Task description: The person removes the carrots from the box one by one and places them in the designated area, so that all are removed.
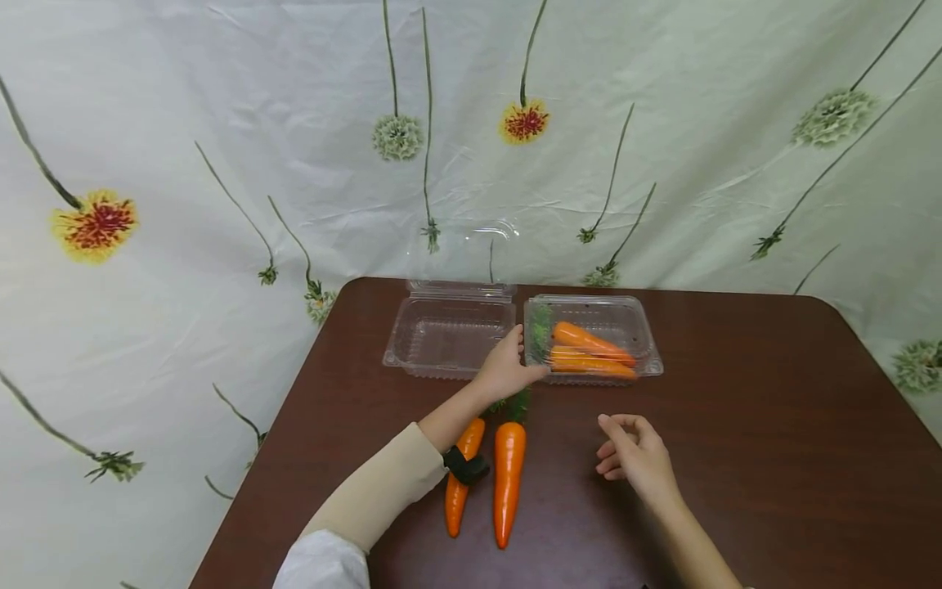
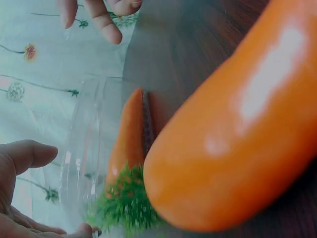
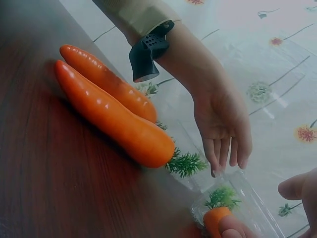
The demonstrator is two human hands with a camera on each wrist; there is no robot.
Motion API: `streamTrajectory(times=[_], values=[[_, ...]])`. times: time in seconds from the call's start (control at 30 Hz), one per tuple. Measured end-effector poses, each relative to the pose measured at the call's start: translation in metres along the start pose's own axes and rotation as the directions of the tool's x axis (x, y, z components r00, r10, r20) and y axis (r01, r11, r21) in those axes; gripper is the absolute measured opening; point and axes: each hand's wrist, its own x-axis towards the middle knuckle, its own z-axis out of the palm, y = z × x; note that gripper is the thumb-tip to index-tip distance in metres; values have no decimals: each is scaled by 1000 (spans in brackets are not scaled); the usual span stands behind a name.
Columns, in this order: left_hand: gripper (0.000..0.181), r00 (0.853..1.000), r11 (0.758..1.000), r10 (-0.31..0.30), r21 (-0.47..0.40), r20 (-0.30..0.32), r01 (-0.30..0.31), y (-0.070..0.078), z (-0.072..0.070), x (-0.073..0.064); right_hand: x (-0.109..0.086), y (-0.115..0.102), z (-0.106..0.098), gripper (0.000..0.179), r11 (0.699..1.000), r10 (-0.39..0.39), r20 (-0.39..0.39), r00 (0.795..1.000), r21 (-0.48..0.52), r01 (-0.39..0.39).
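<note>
Carrots (image 1: pixel 589 337) with green tops lie inside a clear plastic clamshell box (image 1: pixel 648 360) at the back of the table. My left hand (image 1: pixel 508 368) is at this box's left edge, thumb and fingers spread apart, fingertips right at the rim. Two more carrots, one (image 1: pixel 509 483) in plain view and one (image 1: pixel 455 503) partly behind my left wrist, lie on the table below that forearm. My right hand (image 1: pixel 640 462) hovers over the table in front of the box, fingers loosely bent, holding nothing.
To the left stands a second clear clamshell box (image 1: pixel 441 335), its lid (image 1: pixel 464 254) raised against the backdrop. The brown table (image 1: pixel 773 425) ends at the back by a flower-printed cloth (image 1: pixel 699 204). A black wrist device (image 1: pixel 465 466) sits close over the left carrot.
</note>
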Motion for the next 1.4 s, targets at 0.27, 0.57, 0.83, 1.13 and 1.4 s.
streamTrajectory(times=[0.27,0.57,0.83,1.13,1.4], values=[[109,1000,1000,-20,22,-15,20,9,15,2,2,0,-3,45,1000,-2,-10,1000,20,3],[110,998,997,-47,54,-30,49,11,28,4,3,-4,-5,44,999,-21,-9,1000,26,21],[112,994,986,-9,165,-110,27,1,26,8,9,-11,-16,50,999,-35,-12,999,-2,35],[109,993,956,2,293,-116,32,-8,15,10,23,-22,-37,54,998,-61,-35,997,-5,61],[110,1000,958,-15,285,-24,22,-13,15,12,33,-28,-49,53,996,-87,-65,994,1,88]])
